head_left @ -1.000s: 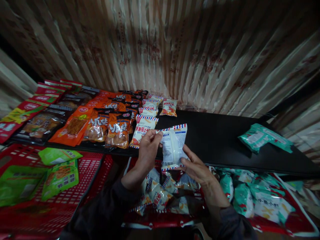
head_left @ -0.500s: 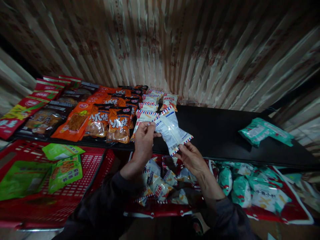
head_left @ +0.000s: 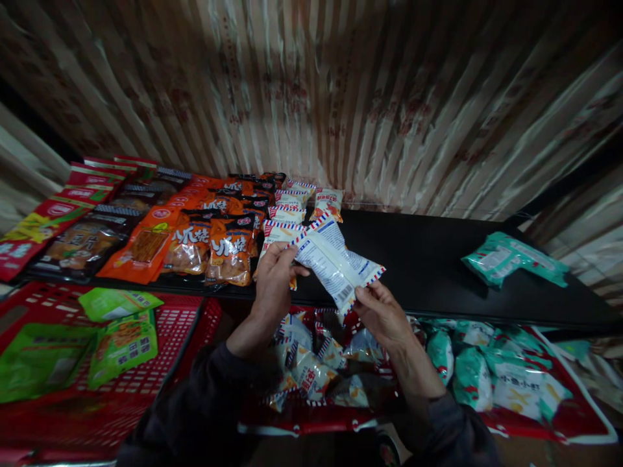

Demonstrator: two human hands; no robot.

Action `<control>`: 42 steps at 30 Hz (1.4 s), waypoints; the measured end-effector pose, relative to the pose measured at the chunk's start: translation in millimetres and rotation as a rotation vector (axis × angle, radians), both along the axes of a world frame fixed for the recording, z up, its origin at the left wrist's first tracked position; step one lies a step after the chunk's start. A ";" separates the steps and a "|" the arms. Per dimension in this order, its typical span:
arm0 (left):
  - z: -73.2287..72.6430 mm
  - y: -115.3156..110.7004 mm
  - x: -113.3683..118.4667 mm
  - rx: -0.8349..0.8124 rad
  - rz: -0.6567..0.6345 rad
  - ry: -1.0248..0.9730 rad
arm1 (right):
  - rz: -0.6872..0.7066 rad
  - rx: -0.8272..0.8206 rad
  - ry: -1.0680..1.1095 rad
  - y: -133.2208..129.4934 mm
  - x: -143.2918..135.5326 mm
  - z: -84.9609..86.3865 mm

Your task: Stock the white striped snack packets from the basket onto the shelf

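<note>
A white snack bag with red-and-blue striped ends is held in the air over the front of the black shelf, its printed back and barcode facing up. My left hand pinches its upper left corner between thumb and fingers. At the lower right corner, my right hand grips the striped end seal. Behind the held bag stands a row of matching white snack bags, partly covered by it and by my left hand. One more white bag lies to the right of that row.
Orange-and-black snack bags, orange bags and red bags fill the shelf's left part. A teal bag lies at its right. Below are red baskets with green bags, white bags and teal bags.
The held bag has turned slightly, its lower right corner shifting right with my right hand. My left hand has moved slightly left and down, keeping its pinch.
</note>
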State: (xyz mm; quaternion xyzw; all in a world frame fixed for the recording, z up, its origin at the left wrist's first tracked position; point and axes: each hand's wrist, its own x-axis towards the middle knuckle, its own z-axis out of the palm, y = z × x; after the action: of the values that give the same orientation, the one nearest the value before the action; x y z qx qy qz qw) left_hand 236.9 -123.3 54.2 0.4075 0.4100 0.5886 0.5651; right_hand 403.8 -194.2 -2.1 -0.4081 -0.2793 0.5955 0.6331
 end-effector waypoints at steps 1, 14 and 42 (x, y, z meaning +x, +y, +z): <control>0.3 0.2 -0.3 -0.001 -0.016 0.008 | 0.012 0.003 -0.016 -0.7 1.8 1.1; -4.9 5.7 -4.5 -0.028 -0.053 0.069 | 0.002 0.037 -0.091 0.3 10.4 -4.4; 2.3 -13.7 8.4 -0.047 -0.173 -0.094 | -0.594 0.372 -0.574 -7.5 20.3 17.1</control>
State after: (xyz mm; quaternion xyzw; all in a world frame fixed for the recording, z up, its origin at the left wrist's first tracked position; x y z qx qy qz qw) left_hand 245.3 -137.0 56.6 0.4000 0.3601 0.5464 0.6417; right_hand 424.1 -201.7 15.0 -0.4983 -0.4165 0.1903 0.7362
